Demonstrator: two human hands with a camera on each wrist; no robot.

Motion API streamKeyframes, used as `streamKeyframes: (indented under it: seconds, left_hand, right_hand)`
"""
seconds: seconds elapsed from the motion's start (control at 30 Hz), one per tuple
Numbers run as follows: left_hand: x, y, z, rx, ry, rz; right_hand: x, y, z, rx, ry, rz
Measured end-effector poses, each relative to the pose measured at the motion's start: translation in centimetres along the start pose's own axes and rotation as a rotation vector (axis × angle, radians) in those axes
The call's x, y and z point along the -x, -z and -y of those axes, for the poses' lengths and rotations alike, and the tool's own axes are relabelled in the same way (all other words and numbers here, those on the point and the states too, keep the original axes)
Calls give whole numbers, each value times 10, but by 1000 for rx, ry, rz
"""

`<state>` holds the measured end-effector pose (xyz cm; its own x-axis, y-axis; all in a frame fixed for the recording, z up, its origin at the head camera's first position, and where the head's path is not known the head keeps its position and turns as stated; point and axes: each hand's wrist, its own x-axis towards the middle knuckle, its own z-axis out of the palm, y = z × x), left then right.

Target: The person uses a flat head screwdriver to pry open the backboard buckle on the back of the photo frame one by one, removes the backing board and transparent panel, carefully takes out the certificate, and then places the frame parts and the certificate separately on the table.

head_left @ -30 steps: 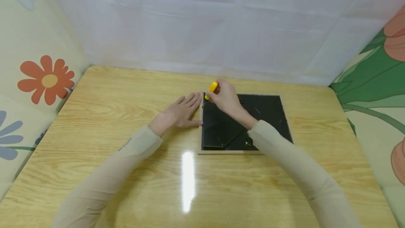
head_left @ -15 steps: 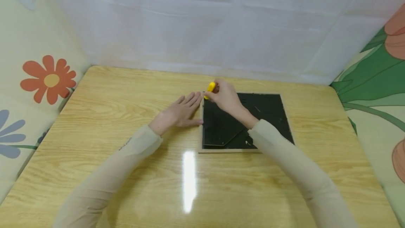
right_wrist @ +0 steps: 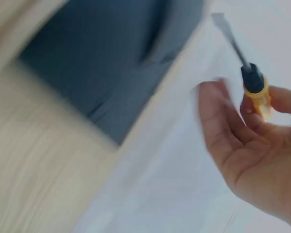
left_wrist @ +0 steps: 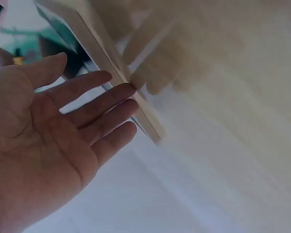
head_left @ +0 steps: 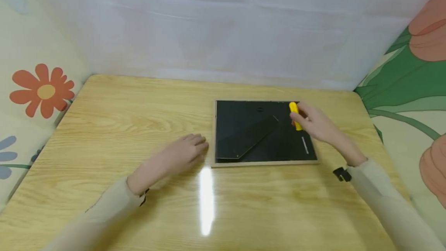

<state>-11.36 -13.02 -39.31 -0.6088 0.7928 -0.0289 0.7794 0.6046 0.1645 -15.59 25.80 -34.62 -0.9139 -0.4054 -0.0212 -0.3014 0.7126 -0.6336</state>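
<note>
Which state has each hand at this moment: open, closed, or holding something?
Left hand: open, holding nothing.
Right hand: closed, holding a yellow-handled flathead screwdriver.

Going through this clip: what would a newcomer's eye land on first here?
Probably the bright yellow handle of the screwdriver, held in the right hand and seen against the frame's upper right part in the head view. Next, the dark back of the picture frame on the pale wooden table, with the left hand near its left edge. Then the big orange-red flower on the patterned backdrop at far left.
</note>
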Motion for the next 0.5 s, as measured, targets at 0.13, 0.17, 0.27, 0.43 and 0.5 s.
streamKeyframes:
  seconds: [0.13, 0.17, 0.27, 0.43, 0.5]
  left_hand:
    - [15, -8, -34, -43, -79, -128]
    - [16, -10, -42, -60, -90, -130]
    - [18, -14, -57, -113, -92, -92]
    - [15, -15, -70, -127, -41, -65]
    - [12, -13, -73, -117, -24, -91]
  right_hand:
    - [15, 2, -20, 175, -77, 140]
    - [17, 0, -24, 200, -90, 164]
    - [18, -4, -32, 210, -105, 196]
    - [18, -8, -39, 169, -108, 197]
    - [21, -8, -40, 162, -114, 197]
